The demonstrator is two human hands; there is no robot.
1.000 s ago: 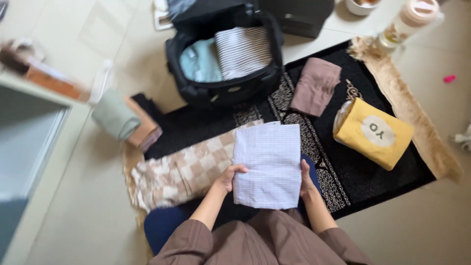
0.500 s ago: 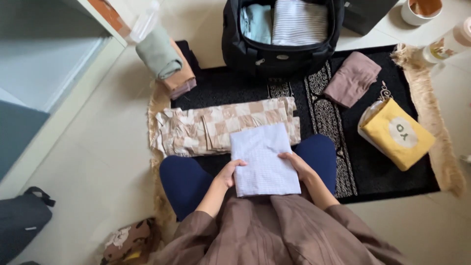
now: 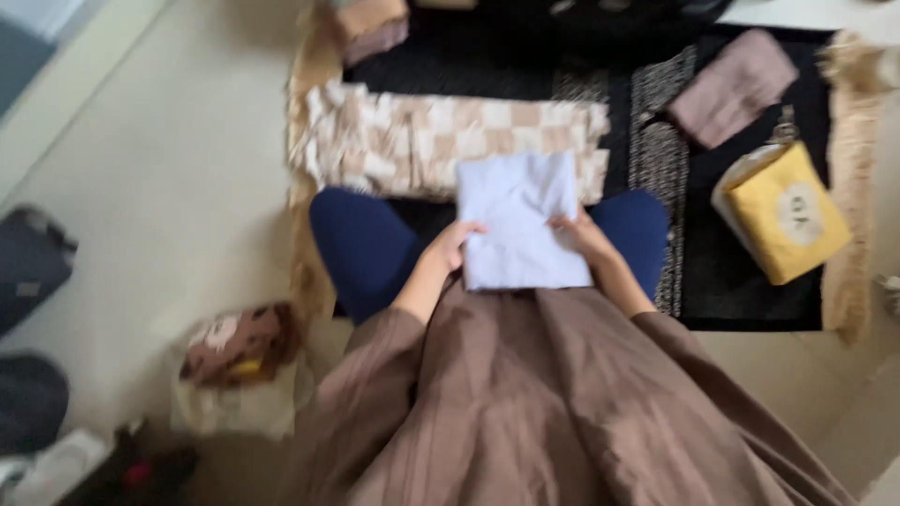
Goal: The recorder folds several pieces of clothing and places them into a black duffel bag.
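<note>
With the left hand (image 3: pixel 457 245) and right hand (image 3: pixel 578 234) only pinching the side edges of the folded pale cloth (image 3: pixel 518 220), its 2 loose layers may slip apart on the lap.

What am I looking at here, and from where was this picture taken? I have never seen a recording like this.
There is no machine here: a person wears a camera on the head, so the one view looks straight down at their own lap and two bare hands. The person sits on a dark patterned rug with a fringed edge, on a pale tiled floor. The left hand and the right hand each have a grip on a side of a folded pale lilac cloth resting over the knees. Beyond it lies a beige checked cloth, spread flat. To the right are a folded mauve garment and a yellow pouch. The picture is blurred, so finer details are hard to tell.
</note>
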